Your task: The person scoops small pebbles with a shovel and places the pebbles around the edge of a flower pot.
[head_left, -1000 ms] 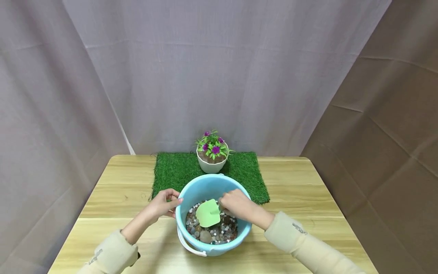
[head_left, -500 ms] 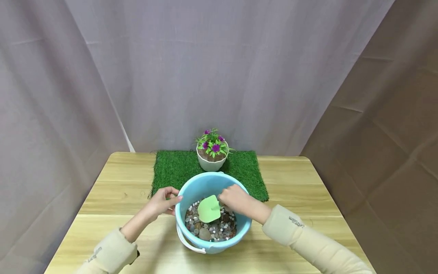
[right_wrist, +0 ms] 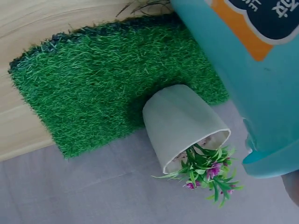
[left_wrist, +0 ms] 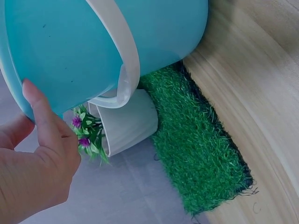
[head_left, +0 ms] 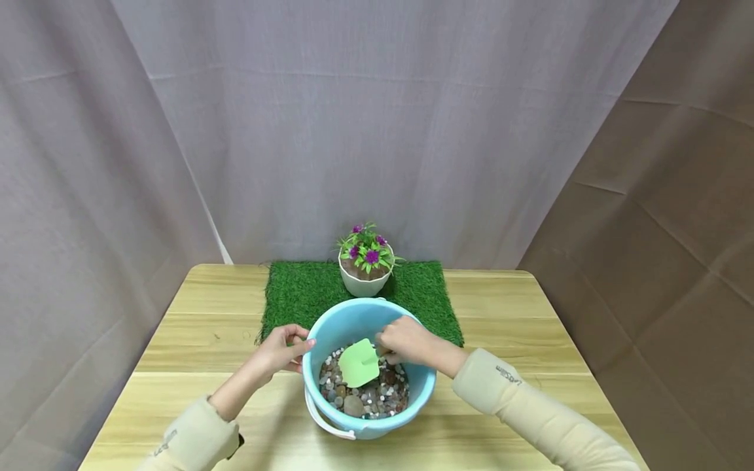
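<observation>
A light blue bucket (head_left: 316,392) with a white handle stands at the front of the table, its bottom covered by mixed pebbles (head_left: 354,405). My left hand (head_left: 281,350) grips its rim at the left, thumb on the inner side; the left wrist view shows that hand (left_wrist: 44,158) against the bucket (left_wrist: 60,51). Inside the bucket my right hand (head_left: 406,340) holds a light green toy shovel (head_left: 359,364), its blade tilted over the pebbles. The fist hides most of the shovel's grip. In the right wrist view the bucket (right_wrist: 275,98) covers nearly all of that hand.
Behind the bucket lies a green artificial grass mat (head_left: 300,288). On it stands a white pot (head_left: 364,284) with purple flowers (head_left: 372,256). The wooden table (head_left: 518,314) is bordered by a grey curtain (head_left: 377,131) at the back and a brown one at the right.
The right hand and forearm have risen slightly inside the bucket, and the shovel blade has shifted a little. The left hand keeps its place on the rim.
</observation>
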`<state>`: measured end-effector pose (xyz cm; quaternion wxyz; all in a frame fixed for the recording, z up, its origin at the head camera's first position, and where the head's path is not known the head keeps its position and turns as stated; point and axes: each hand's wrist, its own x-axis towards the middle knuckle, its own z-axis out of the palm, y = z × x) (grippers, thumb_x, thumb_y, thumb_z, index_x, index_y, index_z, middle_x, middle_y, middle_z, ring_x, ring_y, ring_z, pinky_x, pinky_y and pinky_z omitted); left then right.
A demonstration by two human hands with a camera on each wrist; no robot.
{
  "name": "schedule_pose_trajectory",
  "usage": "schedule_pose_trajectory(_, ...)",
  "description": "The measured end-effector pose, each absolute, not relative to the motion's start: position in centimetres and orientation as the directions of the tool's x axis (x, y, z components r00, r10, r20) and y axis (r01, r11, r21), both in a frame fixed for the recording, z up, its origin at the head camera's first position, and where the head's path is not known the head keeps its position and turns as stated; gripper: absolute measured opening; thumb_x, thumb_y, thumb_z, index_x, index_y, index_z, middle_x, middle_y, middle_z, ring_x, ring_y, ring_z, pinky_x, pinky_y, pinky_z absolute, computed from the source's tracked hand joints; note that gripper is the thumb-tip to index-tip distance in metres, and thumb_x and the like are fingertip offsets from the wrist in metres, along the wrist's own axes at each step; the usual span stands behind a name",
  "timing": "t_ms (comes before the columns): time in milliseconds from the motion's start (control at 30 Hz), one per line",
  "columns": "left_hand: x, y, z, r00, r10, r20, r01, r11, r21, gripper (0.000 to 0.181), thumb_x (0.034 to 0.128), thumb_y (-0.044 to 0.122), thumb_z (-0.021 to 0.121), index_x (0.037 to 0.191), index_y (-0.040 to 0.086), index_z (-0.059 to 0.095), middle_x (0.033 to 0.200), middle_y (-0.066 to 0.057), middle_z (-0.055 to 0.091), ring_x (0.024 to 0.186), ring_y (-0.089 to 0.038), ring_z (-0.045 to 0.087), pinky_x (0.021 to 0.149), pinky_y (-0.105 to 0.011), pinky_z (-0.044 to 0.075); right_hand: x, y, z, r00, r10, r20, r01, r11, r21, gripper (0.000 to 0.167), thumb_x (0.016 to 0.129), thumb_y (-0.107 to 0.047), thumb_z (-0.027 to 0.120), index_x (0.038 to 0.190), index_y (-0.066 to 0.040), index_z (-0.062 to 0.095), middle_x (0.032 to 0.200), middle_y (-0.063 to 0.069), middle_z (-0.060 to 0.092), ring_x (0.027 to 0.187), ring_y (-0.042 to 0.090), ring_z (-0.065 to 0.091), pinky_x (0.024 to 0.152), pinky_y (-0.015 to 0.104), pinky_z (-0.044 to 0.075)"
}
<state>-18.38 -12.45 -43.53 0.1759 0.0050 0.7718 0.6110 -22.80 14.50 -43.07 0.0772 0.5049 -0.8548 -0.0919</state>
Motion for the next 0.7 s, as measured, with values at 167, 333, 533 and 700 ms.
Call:
schedule_pose_trajectory(167, -18.29, -12.55, -43.48, -0.937, 0.234, -0.258, -0.193, 0.266, 0.944, 0.028, 0.0931, 0.008, 0.057, 0.111, -0.012, 0.052, 0.084, -0.008, 0.057, 0.06, -0.009, 0.059, 0.057, -0.027, 0.062, -22.94, 14.69, -43.14, -0.465, -0.884, 0.046, -0.865, 0.464, 0.189, 0.018, 0.071, -0.023, 0.076, 0.067, -0.02, 0.058, 0.061, -0.009, 0.058, 0.049, 0.004, 0.04, 0.043, 0.014, 0.036)
schedule_pose_trajectory(333, -18.47, -12.59, -43.34, -0.939, 0.247, -0.241, -0.174, 0.265, 0.948, 0.028, 0.0934, 0.009, 0.056, 0.112, -0.013, 0.052, 0.083, -0.008, 0.056, 0.06, -0.009, 0.059, 0.057, -0.026, 0.062, -22.74, 14.68, -42.91, -0.453, -0.888, 0.081, -0.877, 0.461, 0.136, 0.018, 0.071, -0.024, 0.075, 0.068, -0.018, 0.058, 0.063, -0.009, 0.058, 0.05, 0.002, 0.037, 0.044, 0.012, 0.038)
schedule_pose_trajectory(533, -18.52, -12.63, -43.34, -0.937, 0.239, -0.253, -0.189, 0.26, 0.947, 0.028, 0.0933, 0.007, 0.056, 0.111, -0.013, 0.051, 0.084, -0.009, 0.057, 0.059, -0.008, 0.06, 0.058, -0.027, 0.062, -22.4, 14.7, -42.92, -0.477, -0.878, 0.041, -0.872, 0.479, 0.102, 0.017, 0.074, -0.024, 0.075, 0.073, -0.016, 0.061, 0.066, -0.009, 0.059, 0.052, 0.001, 0.038, 0.047, 0.01, 0.04)
schedule_pose_trajectory(700, -18.39, -12.6, -43.48, -0.935, 0.242, -0.26, -0.194, 0.266, 0.944, 0.029, 0.0931, 0.007, 0.056, 0.112, -0.014, 0.051, 0.083, -0.009, 0.057, 0.058, -0.008, 0.06, 0.059, -0.028, 0.063, -22.24, 14.66, -42.69, -0.416, -0.909, 0.018, -0.899, 0.414, 0.141, 0.017, 0.075, -0.018, 0.075, 0.073, -0.017, 0.059, 0.067, -0.008, 0.059, 0.055, 0.004, 0.046, 0.046, 0.011, 0.04)
